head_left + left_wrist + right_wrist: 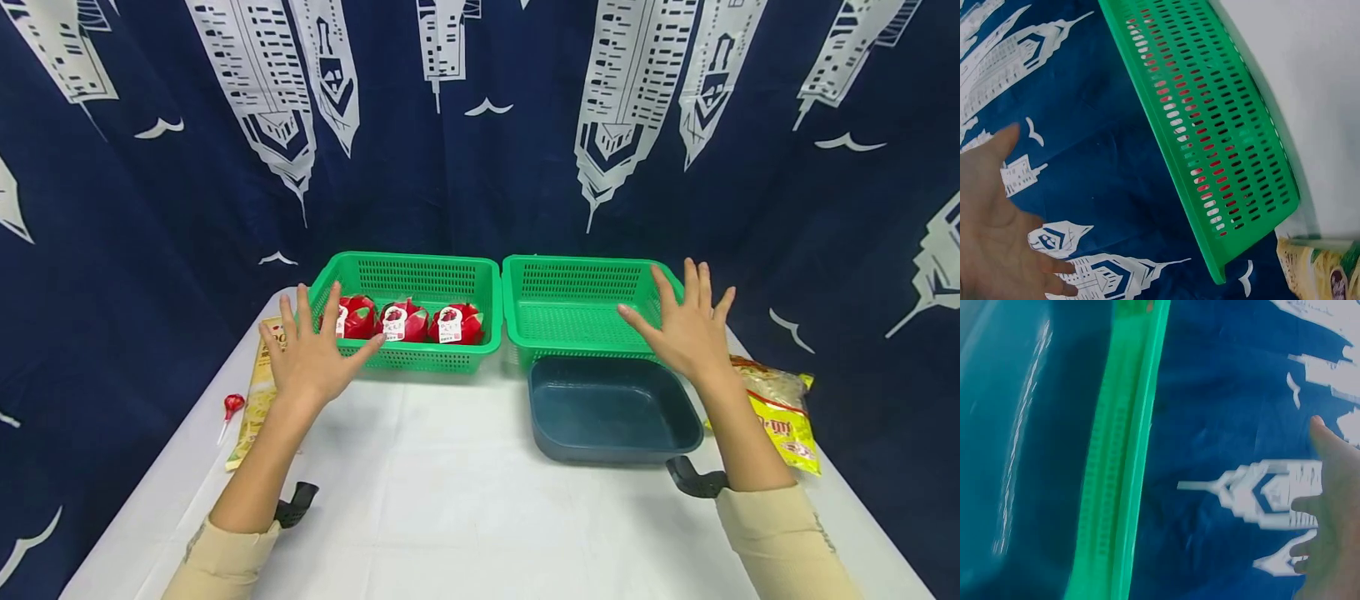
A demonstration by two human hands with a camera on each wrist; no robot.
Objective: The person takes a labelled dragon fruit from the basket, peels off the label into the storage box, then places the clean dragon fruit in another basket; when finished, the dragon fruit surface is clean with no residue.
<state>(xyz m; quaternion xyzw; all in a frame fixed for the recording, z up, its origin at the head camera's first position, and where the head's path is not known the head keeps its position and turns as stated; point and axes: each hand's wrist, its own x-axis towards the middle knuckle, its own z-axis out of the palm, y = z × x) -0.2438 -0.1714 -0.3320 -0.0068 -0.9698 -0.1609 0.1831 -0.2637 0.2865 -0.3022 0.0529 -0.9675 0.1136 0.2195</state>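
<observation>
Both hands are raised above the table with fingers spread and nothing in them. In the head view my left hand (311, 358) overlaps the left end of a green basket (420, 360). Three red dragon fruits with white labels lie in that basket; the middle dragon fruit (414, 325) shows plainly, the left one is partly behind my fingers. My right hand (690, 329) overlaps the right end of a second green basket (577, 321), which holds nothing. Just in front of that basket stands a dark blue tray (615, 454), its inside bare.
At the left edge lie a red lollipop (233, 404) and a yellow package (258, 400), partly behind my left forearm. A yellow bag (787, 425) lies at the right edge beside my right forearm. A navy curtain (480, 192) hangs behind the white table (450, 500).
</observation>
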